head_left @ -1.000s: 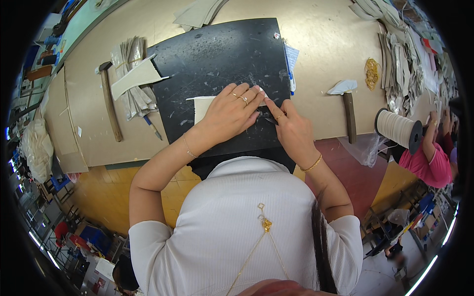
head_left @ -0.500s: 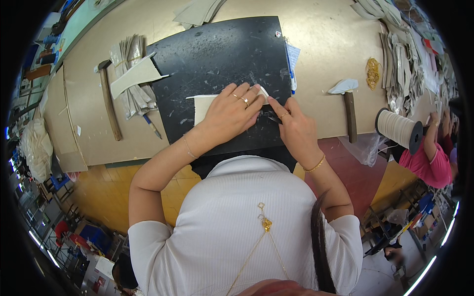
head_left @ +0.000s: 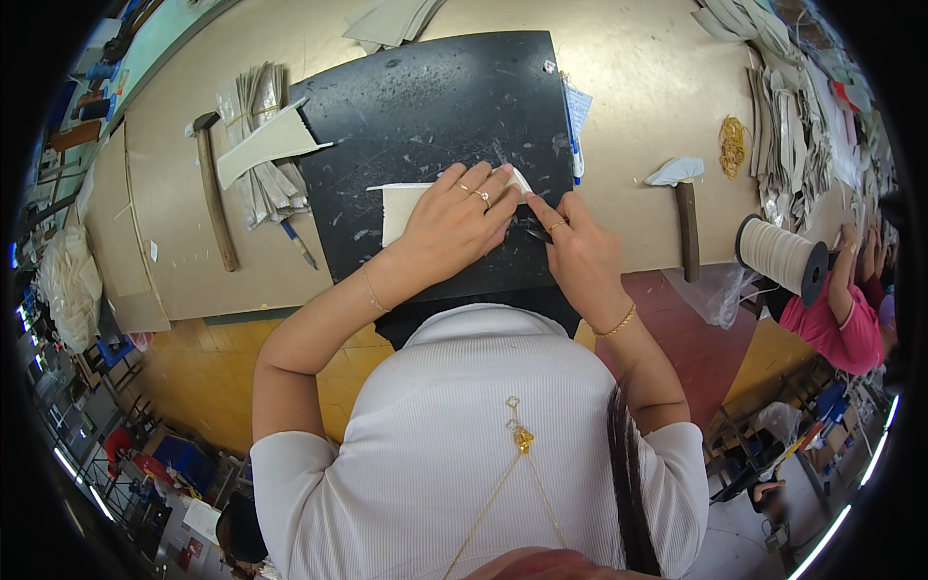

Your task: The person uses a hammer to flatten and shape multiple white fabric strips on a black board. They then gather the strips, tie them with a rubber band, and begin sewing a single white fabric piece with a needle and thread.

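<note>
A cream piece of sheet material (head_left: 397, 215), with a pale narrow edging along its far side, lies on the black board (head_left: 435, 97). My left hand (head_left: 452, 213) rests flat over it, fingers stretched toward its right end and pressing it down. Close by on the right, my right hand (head_left: 586, 253) touches that end with the index fingertip. Its other fingers are curled round a dark, pointed tool (head_left: 537, 235), of which only a short part shows below the fingers. I cannot make out what kind of tool it is. The middle of the cream piece is hidden under my left hand.
Left of the board lie a hammer (head_left: 216, 198), a bundle of grey strips (head_left: 259, 97), another cream piece (head_left: 271, 147) and a blue pen (head_left: 299, 244). To the right are a second hammer (head_left: 687, 227), yellow rubber bands (head_left: 732, 145), a cord spool (head_left: 781, 253) and a co-worker's pink sleeve (head_left: 841, 324).
</note>
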The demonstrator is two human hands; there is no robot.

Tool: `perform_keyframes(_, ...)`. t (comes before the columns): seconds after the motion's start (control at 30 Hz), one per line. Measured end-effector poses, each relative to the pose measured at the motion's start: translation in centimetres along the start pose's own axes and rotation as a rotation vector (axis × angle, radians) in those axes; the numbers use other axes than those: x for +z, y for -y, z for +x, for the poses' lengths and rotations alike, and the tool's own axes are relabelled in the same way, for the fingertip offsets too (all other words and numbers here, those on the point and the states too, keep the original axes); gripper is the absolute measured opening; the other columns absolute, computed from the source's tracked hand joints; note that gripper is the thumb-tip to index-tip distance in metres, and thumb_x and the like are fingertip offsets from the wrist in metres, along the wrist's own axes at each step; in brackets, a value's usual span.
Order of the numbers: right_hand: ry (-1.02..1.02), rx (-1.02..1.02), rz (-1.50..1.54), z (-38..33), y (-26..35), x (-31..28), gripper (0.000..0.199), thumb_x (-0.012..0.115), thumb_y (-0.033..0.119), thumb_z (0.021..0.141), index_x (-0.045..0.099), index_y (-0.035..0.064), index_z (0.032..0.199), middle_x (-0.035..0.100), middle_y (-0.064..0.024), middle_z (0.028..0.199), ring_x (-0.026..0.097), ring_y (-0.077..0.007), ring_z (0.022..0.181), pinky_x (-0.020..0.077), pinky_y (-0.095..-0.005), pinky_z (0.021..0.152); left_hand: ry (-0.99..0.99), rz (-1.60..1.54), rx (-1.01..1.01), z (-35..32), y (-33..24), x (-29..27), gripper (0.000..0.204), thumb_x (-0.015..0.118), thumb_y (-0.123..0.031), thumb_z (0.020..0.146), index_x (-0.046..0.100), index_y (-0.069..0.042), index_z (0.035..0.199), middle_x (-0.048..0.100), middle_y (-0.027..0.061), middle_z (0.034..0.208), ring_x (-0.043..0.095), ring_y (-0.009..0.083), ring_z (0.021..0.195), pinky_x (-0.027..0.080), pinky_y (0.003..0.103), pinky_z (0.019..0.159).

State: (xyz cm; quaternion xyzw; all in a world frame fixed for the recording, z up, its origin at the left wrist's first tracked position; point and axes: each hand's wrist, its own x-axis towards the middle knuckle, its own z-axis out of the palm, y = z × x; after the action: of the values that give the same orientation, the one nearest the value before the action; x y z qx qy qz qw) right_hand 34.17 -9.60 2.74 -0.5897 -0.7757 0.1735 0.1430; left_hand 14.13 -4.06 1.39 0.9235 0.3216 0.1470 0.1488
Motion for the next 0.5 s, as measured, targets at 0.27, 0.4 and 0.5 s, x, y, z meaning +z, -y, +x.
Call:
perform_keyframes(0.27,-0.025,-0.009,-0.014,-0.1,0.1,0.2,0.038,0.06,0.004,0.085,0.068,0.0091,0.122,0.049,-0.0052,0.083,0.057,-0.0198,0.056,0.0467,-0.0325,0.049,-0.029,-0.005,0.026,0.1,0.6,0.4,0.049,0.074,-0.019,0.079,0.062,-0.011,0.126,0.061,0.0094,0.125,0.056,0.0273,0.112,0.044,0.04,0.093)
perform_keyframes(0.4,-0.026,-0.009,-0.014,-0.1,0.0,0.3,0.038,0.06,0.004,0.085,0.068,0.0102,0.123,0.048,-0.005,0.083,0.057,-0.02,0.056,0.0469,-0.0329,0.049,-0.039,0.036,-0.01,0.2,1.4,0.0,0.047,0.074,-0.023,0.08,0.064,-0.011,0.124,0.061,0.0072,0.12,0.056,0.0261,0.108,0.042,0.04,0.092)
perform_keyframes(0.5,-0.03,-0.01,-0.014,-0.3,0.0,0.4,0.039,0.06,0.004,0.085,0.068,0.0109,0.123,0.049,-0.0047,0.084,0.057,-0.0202,0.056,0.047,-0.033,0.049,-0.085,0.12,-0.142,0.1,2.8,-0.5,0.045,0.074,-0.024,0.081,0.065,-0.009,0.122,0.061,0.007,0.115,0.056,0.0252,0.106,0.041,0.039,0.091)
